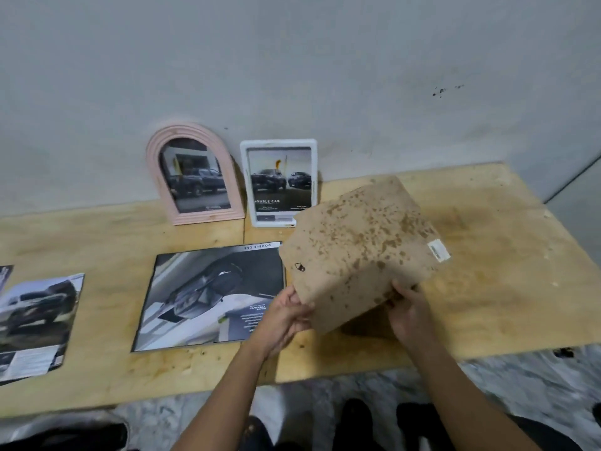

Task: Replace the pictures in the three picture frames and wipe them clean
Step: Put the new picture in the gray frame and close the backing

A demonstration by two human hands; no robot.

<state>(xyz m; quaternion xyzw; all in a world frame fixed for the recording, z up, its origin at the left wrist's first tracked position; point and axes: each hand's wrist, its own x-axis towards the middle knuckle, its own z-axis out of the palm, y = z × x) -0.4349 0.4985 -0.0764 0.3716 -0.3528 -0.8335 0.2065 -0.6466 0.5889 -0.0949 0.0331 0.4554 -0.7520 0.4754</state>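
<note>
1. Left hand [286, 315]: holds the near left corner of the brown board [357, 249], fingers curled round its edge.
2. Right hand [408, 312]: holds the near right edge of the same board. The thumb lies on top; the fingers go under the board and are hidden.
3. Brown board: held between both hands, tilted, with its near edge raised off the surface [487, 271]. Whether its far edge touches the surface cannot be determined. The upper face is blotched with dark brown spots.
4. Board fittings: a small hook [300, 267] sits just beyond the left hand. A white label [438, 250] sits at the edge beyond the right hand.
5. Print [208, 297]: lies flat on the surface just left of the left hand. It shows a dark vehicle part, and its far right corner is covered by the board.
6. White frame [279, 182]: stands beyond the left hand, leaning against the wall [292, 76]. It holds a picture of two dark trucks, and the board overlaps its lower right corner in view.
7. Pink frame [194, 177]: arched, stands just left of the white frame, also against the wall. It holds a picture of a dark truck.
8. Second print [35, 323]: lies flat, well to the left of the left hand.
</note>
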